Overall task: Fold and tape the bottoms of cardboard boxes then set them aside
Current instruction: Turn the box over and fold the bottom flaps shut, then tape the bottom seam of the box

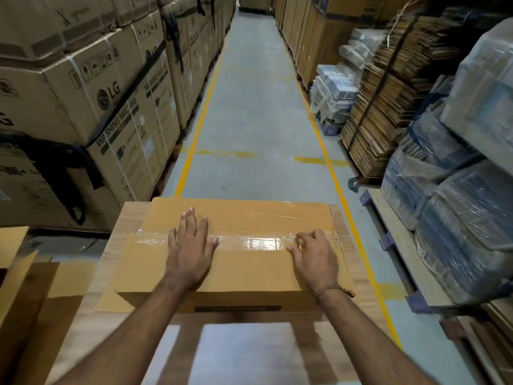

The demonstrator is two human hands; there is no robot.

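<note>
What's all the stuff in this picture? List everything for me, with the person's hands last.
cardboard box: one, tan, on the table in front, flaps shut
clear tape: one shiny strip along the box's centre seam
wooden table: one, light brown, under the box
LG cartons: many, brown, stacked at left
flattened cardboard: strapped stack, brown, at right
plastic-wrapped bundles: several, bluish, far right
yellow floor lines: two, edging the grey aisle
left hand: flat on the box, across the tape
right hand: fingertips on the tape near its right end
</note>
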